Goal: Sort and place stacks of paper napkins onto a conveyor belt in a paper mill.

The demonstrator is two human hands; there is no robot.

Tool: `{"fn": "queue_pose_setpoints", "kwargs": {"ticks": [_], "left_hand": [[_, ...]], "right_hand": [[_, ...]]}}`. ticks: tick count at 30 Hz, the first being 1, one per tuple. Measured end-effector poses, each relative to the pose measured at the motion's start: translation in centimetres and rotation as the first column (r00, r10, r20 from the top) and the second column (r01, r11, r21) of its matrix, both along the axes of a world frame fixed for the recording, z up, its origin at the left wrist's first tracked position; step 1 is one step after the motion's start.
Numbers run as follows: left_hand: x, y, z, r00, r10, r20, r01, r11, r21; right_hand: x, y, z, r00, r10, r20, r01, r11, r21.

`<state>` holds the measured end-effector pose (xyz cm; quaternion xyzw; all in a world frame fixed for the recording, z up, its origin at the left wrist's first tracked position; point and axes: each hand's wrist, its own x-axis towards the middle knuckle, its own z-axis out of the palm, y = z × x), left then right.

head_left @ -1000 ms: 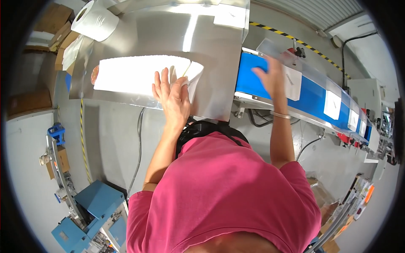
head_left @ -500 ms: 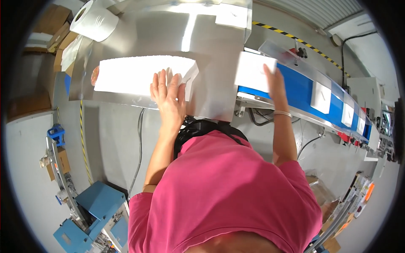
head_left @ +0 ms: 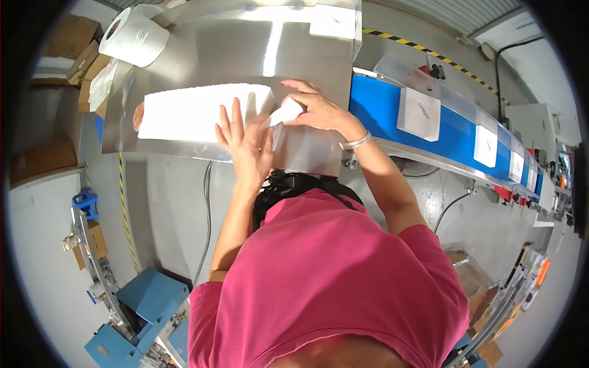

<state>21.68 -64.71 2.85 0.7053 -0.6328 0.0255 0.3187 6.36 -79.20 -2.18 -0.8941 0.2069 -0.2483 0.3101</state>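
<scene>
A long row of white flat packets [head_left: 190,113] lies on the metal table [head_left: 307,55] in front of me. My left hand [head_left: 248,144] rests on its right part with fingers stretched out and spread. At the row's right end, my right hand [head_left: 319,111] pinches the edge of a white packet [head_left: 287,113], which bends away from the others. A reddish-brown rounded object [head_left: 139,116] props the row's left end. To the right, a white packet with small dark print [head_left: 419,115] lies flat on the blue conveyor belt [head_left: 373,101].
More white packets [head_left: 486,146] lie spaced along the belt, beside a clear guard [head_left: 451,92]. A white roll [head_left: 138,40] stands at the table's far left. One flat white sheet or packet [head_left: 333,23] is at the far edge. Cardboard boxes [head_left: 67,37] are stacked left.
My right hand has come back left from the belt to the row and taken hold of another packet. The packet it held over the belt now lies there, farther right. My left hand stays put.
</scene>
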Motion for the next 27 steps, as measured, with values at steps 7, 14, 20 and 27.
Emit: {"fn": "queue_pose_setpoints", "kwargs": {"ticks": [7, 14, 20, 27], "left_hand": [[1.6, 0.4, -1.1, 0.994, 0.112, 0.016, -0.112, 0.994, -0.013], [0.9, 0.1, -1.0, 0.990, 0.143, -0.006, -0.143, 0.988, -0.054], [1.0, 0.3, -0.6, 0.998, 0.060, -0.005, -0.060, 0.998, -0.015], [2.1, 0.4, -0.6, 0.991, 0.133, 0.006, -0.133, 0.991, -0.013]], "right_hand": [[-9.4, -0.2, -2.5, 0.714, -0.686, -0.144, 0.535, 0.400, 0.744], [-15.8, -0.8, -0.1, 0.000, -0.984, -0.177, 0.814, 0.103, -0.572], [-2.6, 0.9, 2.6, 0.982, -0.182, -0.044, 0.187, 0.924, 0.333], [-2.0, 1.2, 0.2, 0.944, -0.305, 0.127, 0.087, 0.601, 0.794]]}}
